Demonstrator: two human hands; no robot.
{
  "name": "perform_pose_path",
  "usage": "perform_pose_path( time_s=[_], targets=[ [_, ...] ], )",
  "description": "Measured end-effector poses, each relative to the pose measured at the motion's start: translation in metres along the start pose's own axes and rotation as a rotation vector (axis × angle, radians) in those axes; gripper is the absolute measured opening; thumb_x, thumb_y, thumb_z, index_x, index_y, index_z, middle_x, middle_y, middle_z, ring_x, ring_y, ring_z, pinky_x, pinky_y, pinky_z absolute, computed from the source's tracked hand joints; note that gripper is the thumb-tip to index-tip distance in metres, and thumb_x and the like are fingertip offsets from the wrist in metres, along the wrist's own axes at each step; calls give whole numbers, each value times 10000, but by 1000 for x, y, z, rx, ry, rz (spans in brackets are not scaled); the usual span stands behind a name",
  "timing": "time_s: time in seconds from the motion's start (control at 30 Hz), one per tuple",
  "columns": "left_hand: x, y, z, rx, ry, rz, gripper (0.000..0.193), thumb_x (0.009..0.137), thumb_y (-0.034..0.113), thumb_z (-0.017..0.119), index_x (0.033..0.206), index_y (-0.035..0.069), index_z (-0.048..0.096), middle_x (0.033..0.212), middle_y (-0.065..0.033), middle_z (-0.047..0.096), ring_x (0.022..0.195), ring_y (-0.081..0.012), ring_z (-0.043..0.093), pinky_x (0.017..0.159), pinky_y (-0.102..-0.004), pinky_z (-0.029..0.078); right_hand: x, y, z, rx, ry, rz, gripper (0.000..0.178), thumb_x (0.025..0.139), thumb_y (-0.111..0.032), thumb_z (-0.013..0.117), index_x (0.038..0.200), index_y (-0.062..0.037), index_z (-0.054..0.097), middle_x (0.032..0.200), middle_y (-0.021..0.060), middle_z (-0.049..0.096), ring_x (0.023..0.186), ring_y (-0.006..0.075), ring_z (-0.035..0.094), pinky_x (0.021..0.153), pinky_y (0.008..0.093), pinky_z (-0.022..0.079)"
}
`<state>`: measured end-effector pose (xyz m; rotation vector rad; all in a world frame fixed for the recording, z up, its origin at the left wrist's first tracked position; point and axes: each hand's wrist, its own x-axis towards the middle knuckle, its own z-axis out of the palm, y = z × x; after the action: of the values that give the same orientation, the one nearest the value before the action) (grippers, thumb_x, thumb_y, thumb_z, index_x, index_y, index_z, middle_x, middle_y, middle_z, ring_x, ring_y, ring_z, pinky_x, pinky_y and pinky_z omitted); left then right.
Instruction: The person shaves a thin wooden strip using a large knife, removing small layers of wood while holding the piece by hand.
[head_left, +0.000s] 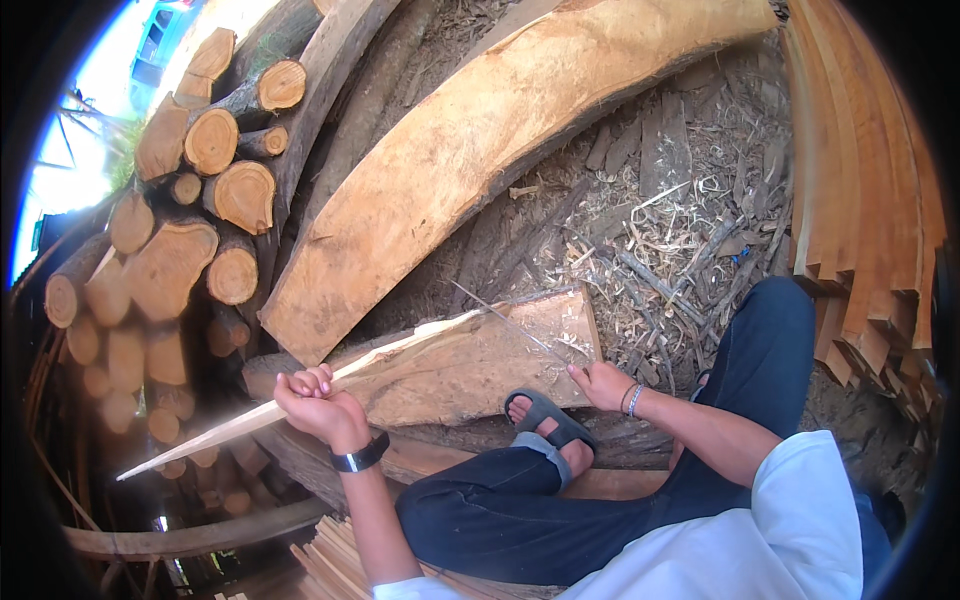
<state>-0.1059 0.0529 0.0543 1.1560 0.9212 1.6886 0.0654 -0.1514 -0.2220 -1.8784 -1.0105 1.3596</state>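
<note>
Two hands engaged, one workpiece. Left hand (325,408): palm turned up, fingers curled about a pale wood strip (205,437). The strip runs from a pointed free end at lower left, past the hand, and along a thick plank (450,372). Right hand (604,385): closed on the near end of a long thin blade (515,327), seen nearly edge-on and slanting across the plank by the strip's far end. Contact between blade and strip: cannot tell from this angle.

Progress, judged from surfaces: strip already reduced to a slender form, left end tapered. Small shavings (574,338) on the plank's right end suggest some trimming done here. Remaining: strip is in hand, not set aside, and its outline looks uneven along the plank, so shaping rated part-way, not complete. Exact fraction not determinable; the section at the fingers is hidden.

Surroundings: sandaled foot (553,425) at the plank's near edge; wood chips (610,245) on the ground beyond; narrow strips (340,552) near the lower edge, finished pieces or raw stock unclear; curved slab (450,140) above, cut logs (240,195) at left, sawn boards (850,150) at right
</note>
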Motion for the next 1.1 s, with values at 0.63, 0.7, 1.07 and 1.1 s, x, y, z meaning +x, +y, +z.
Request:
perform_pose_path(
  time_s=[0.63, 0.7, 1.07, 1.1],
  targets=[
    [4, -1, -4, -6, 2, 8, 352, 929, 208, 382, 600, 134, 282, 512, 2, 263, 487, -120, 239, 566, -298, 317, -13, -20, -4, -55, 56, -97, 632, 963, -456, 372, 687, 69, 588, 651, 305, 569, 721, 469, 597, 683, 504, 474],
    [5, -1, -2, -10, -9, -3, 352, 930, 208, 381, 600, 134, 283, 513, 2, 263, 486, -120, 239, 564, -297, 316, -3, -4, -3, -38, 39, -47, 628, 963, -455, 371, 695, 69, 590, 648, 306, 566, 715, 468, 595, 680, 503, 473],
    [3, 0, -2, 1, -2, -8, 348, 927, 208, 386, 602, 131, 288, 512, 2, 267, 486, -122, 249, 563, -300, 315, 1, 5, -3, -62, 100, -42, 647, 958, -471, 377, 692, 83, 583, 634, 308, 566, 701, 467, 597, 678, 504, 475],
    [3, 0, -3, -3, -9, -11, 348, 926, 208, 388, 601, 131, 287, 513, 1, 269, 486, -123, 250, 564, -302, 317, 3, 12, -2, -50, 109, -18, 648, 957, -473, 378, 697, 85, 582, 632, 308, 566, 694, 466, 597, 674, 504, 474]
  ],
)
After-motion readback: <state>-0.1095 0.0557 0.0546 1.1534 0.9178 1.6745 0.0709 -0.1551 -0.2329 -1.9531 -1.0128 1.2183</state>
